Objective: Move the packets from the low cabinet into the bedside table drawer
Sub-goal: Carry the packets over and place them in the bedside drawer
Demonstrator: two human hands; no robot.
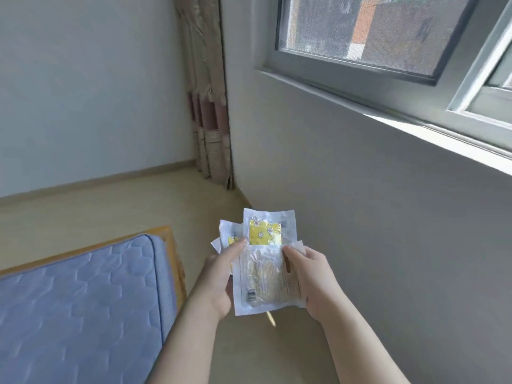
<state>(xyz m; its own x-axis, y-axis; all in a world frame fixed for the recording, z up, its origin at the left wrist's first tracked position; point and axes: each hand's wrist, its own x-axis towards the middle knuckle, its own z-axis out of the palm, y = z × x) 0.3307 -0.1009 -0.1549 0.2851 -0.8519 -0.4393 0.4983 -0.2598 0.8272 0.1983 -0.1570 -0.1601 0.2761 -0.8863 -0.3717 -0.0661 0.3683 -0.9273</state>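
Here, a fanned stack of clear plastic packets (263,281) stands upright in mid-air between two hands, the left hand (219,284) gripping its left edge with the thumb laid across the front, the right hand (315,284) pinching its right edge. At least four packets show: a front one with a barcode, a yellow-labelled one rising above it, and corners poking out behind, though the exact count cannot be told. Beige floor (110,212) lies open below, bounded by one blue mattress (83,300) on its wooden bed frame (174,250) to the left and a grey wall (360,217) to the right.
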